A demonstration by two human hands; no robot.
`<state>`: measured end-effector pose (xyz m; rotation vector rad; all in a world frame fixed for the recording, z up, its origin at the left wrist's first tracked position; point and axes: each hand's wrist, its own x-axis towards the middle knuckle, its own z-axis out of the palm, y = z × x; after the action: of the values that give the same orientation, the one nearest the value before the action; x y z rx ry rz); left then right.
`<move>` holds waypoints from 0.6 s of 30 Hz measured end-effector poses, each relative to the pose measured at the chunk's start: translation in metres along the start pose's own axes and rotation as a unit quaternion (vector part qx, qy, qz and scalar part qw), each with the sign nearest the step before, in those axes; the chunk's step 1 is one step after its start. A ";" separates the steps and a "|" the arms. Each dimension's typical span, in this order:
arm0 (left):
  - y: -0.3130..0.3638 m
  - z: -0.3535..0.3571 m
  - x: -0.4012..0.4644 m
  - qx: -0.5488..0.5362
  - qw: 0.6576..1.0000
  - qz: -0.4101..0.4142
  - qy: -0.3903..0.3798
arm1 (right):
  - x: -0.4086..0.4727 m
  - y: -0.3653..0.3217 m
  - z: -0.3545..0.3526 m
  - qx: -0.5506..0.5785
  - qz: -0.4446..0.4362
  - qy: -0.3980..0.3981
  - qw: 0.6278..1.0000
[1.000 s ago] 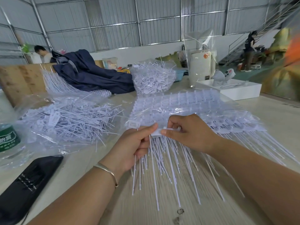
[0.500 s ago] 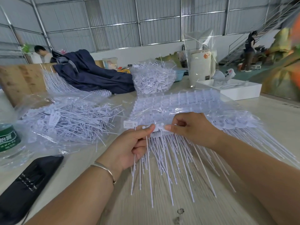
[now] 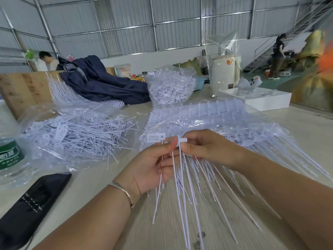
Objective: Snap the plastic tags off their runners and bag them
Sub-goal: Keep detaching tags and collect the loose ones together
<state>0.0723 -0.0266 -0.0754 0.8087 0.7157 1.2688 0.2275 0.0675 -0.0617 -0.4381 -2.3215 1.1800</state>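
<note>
A person's two hands meet over a pale wooden table. The left hand, a thin bracelet on its wrist, has its fingers curled round a few white tags, thumb pressing them near a flat label end. The right hand pinches a runner between thumb and bent fingers, its long tails fanning toward the table's near edge. Behind the hands, a clear bag covers unsnapped strips. Left of the hands, an open bag of loose tags. Farther left, a water bottle; nearer, a black pouch.
</note>
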 end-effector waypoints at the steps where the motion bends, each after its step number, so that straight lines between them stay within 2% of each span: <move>1: 0.001 0.001 0.000 0.010 1.000 0.003 0.011 | 0.000 -0.001 0.000 0.005 0.001 0.011 1.000; 4: 0.003 0.002 0.002 0.017 0.998 0.018 0.056 | 0.001 0.000 -0.001 0.004 0.007 0.042 0.999; 8: 0.001 -0.004 0.006 0.060 0.986 0.014 0.154 | 0.002 0.002 -0.005 -0.007 0.033 0.077 0.996; 13: 0.001 -0.009 0.004 0.115 0.972 0.024 0.202 | 0.002 0.007 -0.008 -0.007 0.036 0.084 0.996; 18: 0.003 -0.016 0.005 0.050 0.965 0.016 0.256 | 0.002 0.010 -0.011 -0.033 0.027 0.092 0.995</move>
<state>0.0581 -0.0193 -0.0811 0.5738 1.1918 1.4977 0.2322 0.0815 -0.0634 -0.6114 -2.2068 1.0434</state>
